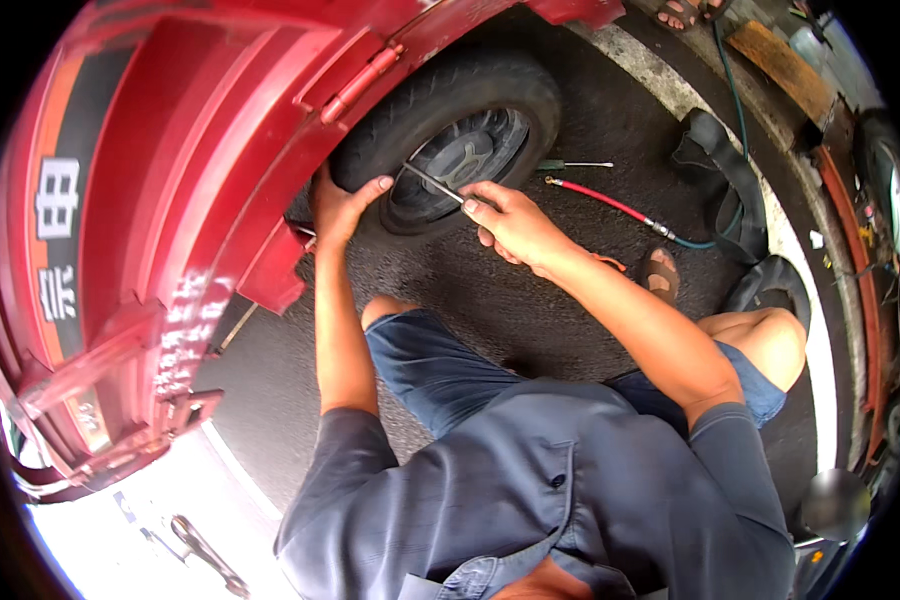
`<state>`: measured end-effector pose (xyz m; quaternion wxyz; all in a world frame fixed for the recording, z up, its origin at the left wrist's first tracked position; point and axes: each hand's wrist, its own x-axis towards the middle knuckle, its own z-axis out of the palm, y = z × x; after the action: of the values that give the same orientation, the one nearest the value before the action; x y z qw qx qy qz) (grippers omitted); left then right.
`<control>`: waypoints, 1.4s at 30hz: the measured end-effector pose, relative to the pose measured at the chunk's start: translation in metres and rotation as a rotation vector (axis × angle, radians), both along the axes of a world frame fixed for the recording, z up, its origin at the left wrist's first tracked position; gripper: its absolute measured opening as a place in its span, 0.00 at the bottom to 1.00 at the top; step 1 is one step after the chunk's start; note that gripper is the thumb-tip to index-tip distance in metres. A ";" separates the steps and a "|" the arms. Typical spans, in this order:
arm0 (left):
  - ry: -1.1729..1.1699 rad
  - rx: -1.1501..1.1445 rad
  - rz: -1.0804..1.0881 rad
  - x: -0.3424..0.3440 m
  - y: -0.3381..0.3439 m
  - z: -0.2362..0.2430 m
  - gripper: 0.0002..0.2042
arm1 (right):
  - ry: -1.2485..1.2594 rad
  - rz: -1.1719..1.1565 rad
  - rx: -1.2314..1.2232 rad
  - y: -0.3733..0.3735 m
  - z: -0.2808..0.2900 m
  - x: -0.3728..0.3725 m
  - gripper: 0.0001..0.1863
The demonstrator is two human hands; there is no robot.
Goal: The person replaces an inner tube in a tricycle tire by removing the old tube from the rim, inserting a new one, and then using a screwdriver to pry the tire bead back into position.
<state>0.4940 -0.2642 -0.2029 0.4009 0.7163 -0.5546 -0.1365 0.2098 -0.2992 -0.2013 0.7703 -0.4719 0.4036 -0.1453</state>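
Between the red vehicle's panels is a wheel with a black tyre [450, 90] and a grey metal rim [475, 150]. My left hand [335, 208] grips the tyre's near left side, its thumb on the sidewall and its fingers hidden behind the tread. Closed around a thin metal rod [436, 181], my right hand [515, 225] points it up and left. The rod's far tip touches the wheel where tyre and rim meet. Its handle end is hidden in my palm, so I cannot tell the exact kind of tool.
The red vehicle body [200, 130] fills the left side. On the asphalt right of the wheel lie a screwdriver [575, 164], a red air hose [610, 203] with a metal fitting, and a black inner tube [720, 170]. A wooden plank [782, 68] and another person's sandalled feet [682, 14] are farther off.
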 end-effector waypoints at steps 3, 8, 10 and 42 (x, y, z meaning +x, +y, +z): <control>0.052 -0.052 -0.006 0.006 -0.005 -0.015 0.51 | 0.048 0.040 -0.070 -0.006 -0.005 -0.005 0.19; 0.101 -0.076 -0.015 -0.008 -0.003 -0.006 0.47 | 0.100 0.104 -0.037 -0.006 0.012 -0.010 0.20; 0.092 -0.075 0.003 -0.001 -0.005 -0.012 0.46 | 0.090 0.104 0.056 0.001 0.042 -0.003 0.21; 0.062 -0.090 0.114 0.003 -0.001 -0.016 0.40 | -0.935 0.064 0.984 0.006 -0.045 0.028 0.13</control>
<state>0.4969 -0.2653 -0.2190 0.4569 0.7234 -0.5058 -0.1103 0.2374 -0.2927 -0.2459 0.9927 0.0343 0.0329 -0.1105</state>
